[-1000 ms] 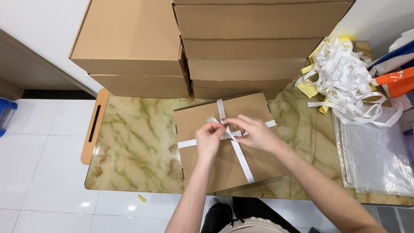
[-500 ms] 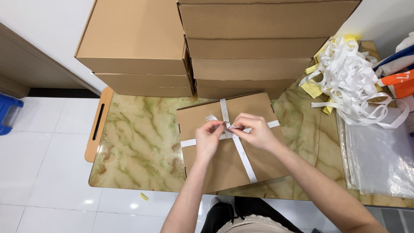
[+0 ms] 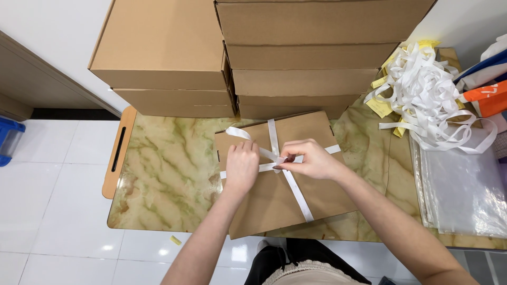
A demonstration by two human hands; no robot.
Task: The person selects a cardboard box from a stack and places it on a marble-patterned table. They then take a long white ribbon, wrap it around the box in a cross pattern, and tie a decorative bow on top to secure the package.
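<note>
Step in hand: tying white ribbon crosswise over flat brown box; knot being worked at the crossing, by the look of it.
Left hand: fingers curled shut, apparently pinching a ribbon strand; loose loop rising just above and left of the knuckles.
Right hand: thumb and forefinger pinched closed on the ribbon at the crossing, fingertips pointing left toward the other hand.
Ribbon run: one band up from the fingertips to the box's far edge, one diagonally down toward its near edge, one rightward past the right wrist, one leftward under the left hand.
Flat brown box: directly beneath both hands, lying tilted on green-veined marble tabletop, near corner overhanging the table edge.
Next move, as judged: keeping tension on both strands while drawing the knot snug at the crossing; slack would likely let the bands slide off centre.
Stacked cartons: plain brown, no labels visible, piled just beyond the fingers, touching the flat box's far edge.
Second carton stack: beyond and left of the left hand.
Ribbon heap: loose white strips with yellow tags, well right of the right hand.
Clear plastic sleeves: right of the right forearm.
Orange-and-blue bags: far right, beyond the heap.
</note>
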